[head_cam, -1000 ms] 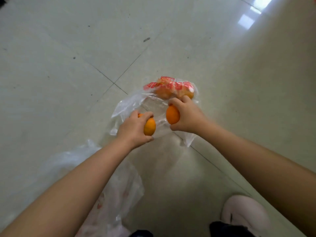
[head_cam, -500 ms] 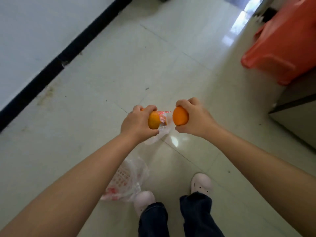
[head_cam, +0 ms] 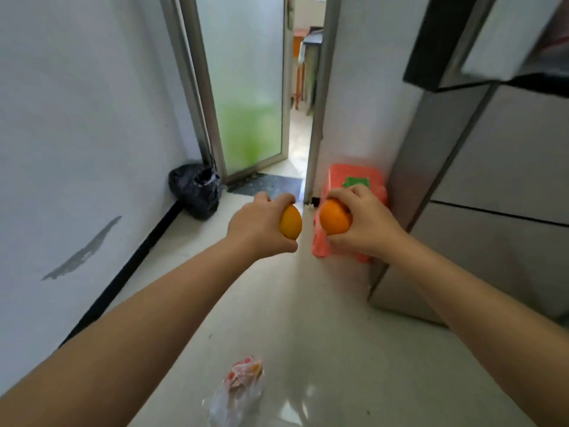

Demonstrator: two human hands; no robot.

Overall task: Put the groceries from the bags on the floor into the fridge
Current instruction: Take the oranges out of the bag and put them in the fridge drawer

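Note:
My left hand (head_cam: 260, 224) grips an orange (head_cam: 291, 223) and my right hand (head_cam: 365, 223) grips a second orange (head_cam: 334, 218); both are held out in front of me at mid height, close together. On the floor below lies a clear plastic bag (head_cam: 238, 391) with red print and more oranges inside. The grey fridge (head_cam: 492, 195) stands at the right, its lower doors closed; a dark-edged panel at the top right juts out.
A red plastic stool (head_cam: 338, 183) stands against the fridge's side, partly behind my right hand. A black rubbish bag (head_cam: 195, 188) sits in the left corner by the wall. A frosted glass door (head_cam: 246, 87) ahead stands ajar onto another room.
My view has risen from the floor to the room ahead. Both hands have lifted the oranges away from the bag, which now lies lower in view.

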